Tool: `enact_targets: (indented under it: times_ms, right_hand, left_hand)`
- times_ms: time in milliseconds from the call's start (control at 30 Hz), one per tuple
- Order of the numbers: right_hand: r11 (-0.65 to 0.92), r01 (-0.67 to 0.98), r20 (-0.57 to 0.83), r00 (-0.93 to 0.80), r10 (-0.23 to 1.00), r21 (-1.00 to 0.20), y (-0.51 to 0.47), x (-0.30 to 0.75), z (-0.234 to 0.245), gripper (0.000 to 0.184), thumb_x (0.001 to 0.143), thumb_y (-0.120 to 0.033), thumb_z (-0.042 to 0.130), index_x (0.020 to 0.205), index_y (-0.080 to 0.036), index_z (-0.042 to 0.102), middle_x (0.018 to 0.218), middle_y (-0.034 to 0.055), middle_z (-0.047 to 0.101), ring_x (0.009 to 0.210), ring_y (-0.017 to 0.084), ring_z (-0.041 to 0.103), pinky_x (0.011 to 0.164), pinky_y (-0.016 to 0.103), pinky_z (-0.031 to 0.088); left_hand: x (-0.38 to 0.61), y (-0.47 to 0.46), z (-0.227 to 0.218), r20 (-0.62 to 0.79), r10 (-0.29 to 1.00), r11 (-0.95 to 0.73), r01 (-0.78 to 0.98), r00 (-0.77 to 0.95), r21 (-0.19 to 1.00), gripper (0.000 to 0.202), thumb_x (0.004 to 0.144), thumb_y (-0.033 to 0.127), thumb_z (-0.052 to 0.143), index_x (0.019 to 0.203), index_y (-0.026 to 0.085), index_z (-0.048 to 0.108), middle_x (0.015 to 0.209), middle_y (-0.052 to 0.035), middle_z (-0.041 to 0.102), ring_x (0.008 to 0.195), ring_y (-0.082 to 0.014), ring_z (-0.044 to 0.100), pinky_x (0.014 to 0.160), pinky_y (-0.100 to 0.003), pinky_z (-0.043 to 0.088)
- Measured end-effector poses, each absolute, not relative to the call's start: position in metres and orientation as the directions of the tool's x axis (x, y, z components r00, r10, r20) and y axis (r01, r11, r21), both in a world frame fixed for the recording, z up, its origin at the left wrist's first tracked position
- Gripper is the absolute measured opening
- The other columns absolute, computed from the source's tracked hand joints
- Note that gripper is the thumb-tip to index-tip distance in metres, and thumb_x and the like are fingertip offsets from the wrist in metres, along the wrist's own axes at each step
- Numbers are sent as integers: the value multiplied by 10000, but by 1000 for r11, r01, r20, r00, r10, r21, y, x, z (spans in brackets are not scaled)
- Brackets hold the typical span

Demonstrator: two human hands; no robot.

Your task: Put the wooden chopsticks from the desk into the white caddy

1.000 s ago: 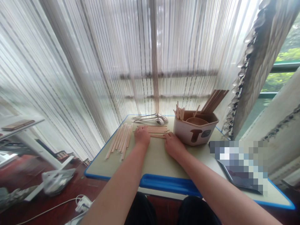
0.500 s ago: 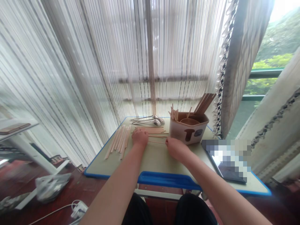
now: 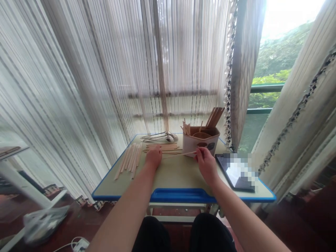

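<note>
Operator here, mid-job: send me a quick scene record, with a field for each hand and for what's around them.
left hand: palm down on table, beside stick row
right hand: pinching a wooden stick
left of hands: stick pile
tub: holds upright sticks, bowl
far edge: metal spoons
right: tablet

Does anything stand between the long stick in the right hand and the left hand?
Nothing visible does. The wooden stick held in the right hand reaches across the table top, and its far end lies right beside the left hand.
</note>
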State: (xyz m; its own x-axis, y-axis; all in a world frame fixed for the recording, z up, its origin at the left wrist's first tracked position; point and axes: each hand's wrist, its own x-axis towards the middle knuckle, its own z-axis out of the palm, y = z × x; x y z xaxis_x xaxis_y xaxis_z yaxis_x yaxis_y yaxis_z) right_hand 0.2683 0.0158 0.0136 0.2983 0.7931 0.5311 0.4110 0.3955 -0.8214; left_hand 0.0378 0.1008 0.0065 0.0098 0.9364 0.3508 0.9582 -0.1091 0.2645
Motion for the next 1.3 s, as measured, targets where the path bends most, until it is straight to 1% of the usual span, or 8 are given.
enact_targets:
  times_ms: [167, 333, 500, 600, 700, 900, 1067, 1300]
  right_hand:
    - [455, 155, 481, 281, 831, -877, 19, 265, 12, 351, 787, -505, 515, 961, -201, 529, 731, 30, 604, 611, 168, 562, 563, 301, 477]
    - [460, 63, 464, 93, 881, -886, 21, 255, 14, 340, 753, -502, 576, 809, -168, 609, 772, 53, 624, 609, 141, 545, 550, 270, 460]
    - [570, 153, 589, 233, 773, -808, 21, 257, 51, 354, 808, -509, 512, 839, -166, 595, 690, 18, 577, 587, 122, 514, 529, 238, 426]
    - [686, 159, 664, 476, 577, -710, 25, 271, 89, 309, 860, -486, 439, 839, -192, 530, 625, -26, 511, 542, 99, 485, 524, 223, 415]
    - [707, 321, 685, 659, 312, -631, 33, 287, 121, 296, 908, -453, 322, 859, -209, 481, 626, -33, 467, 521, 95, 465, 523, 227, 416]
    - [524, 771, 899, 438, -22, -363, 38, 287, 164, 215, 910, -330, 356, 825, -197, 502, 791, 45, 554, 695, 144, 526, 646, 300, 439]
    - [470, 806, 902, 429, -45, -360, 33, 277, 165, 154, 900, -273, 404, 799, -197, 492, 816, 50, 572, 713, 144, 513, 640, 287, 430]
    - [532, 787, 931, 365, 3, -311, 55, 286, 105, 138, 895, -230, 383, 786, -198, 461, 817, 81, 562, 809, 184, 544, 760, 358, 430]
  left_hand:
    - [38, 101, 8, 355, 934, -143, 954, 42, 263, 333, 864, 269, 405, 1139, 198, 580, 996, -97, 673, 931, -205, 615, 812, -295, 427]
    - [38, 105, 4, 396, 918, -135, 958, 24, 253, 404, 849, 271, 415, 1234, 189, 510, 969, -100, 680, 895, -208, 624, 789, -297, 426]
    - [37, 108, 2, 412, 911, -125, 961, 13, 245, 451, 848, 307, 422, 1279, 176, 442, 910, -94, 682, 847, -208, 629, 756, -295, 416]
    - [39, 109, 3, 390, 921, -117, 961, 12, 249, 435, 850, 328, 431, 1256, 175, 453, 901, -93, 680, 840, -206, 628, 757, -295, 406]
    - [41, 111, 4, 380, 925, -104, 962, 1, 251, 428, 849, 348, 438, 1241, 178, 459, 885, -86, 677, 829, -199, 624, 755, -288, 396]
    - [44, 114, 7, 366, 931, -94, 966, 0, 239, 396, 864, 377, 407, 1204, 185, 472, 824, -63, 661, 803, -196, 607, 753, -295, 382]
    - [45, 114, 9, 373, 928, -81, 964, -20, 252, 371, 864, 364, 425, 1184, 182, 472, 791, -43, 652, 806, -186, 600, 766, -295, 378]
    - [45, 115, 7, 385, 923, -95, 965, -7, 246, 347, 845, 330, 458, 1156, 182, 495, 785, -37, 652, 810, -190, 603, 779, -300, 381]
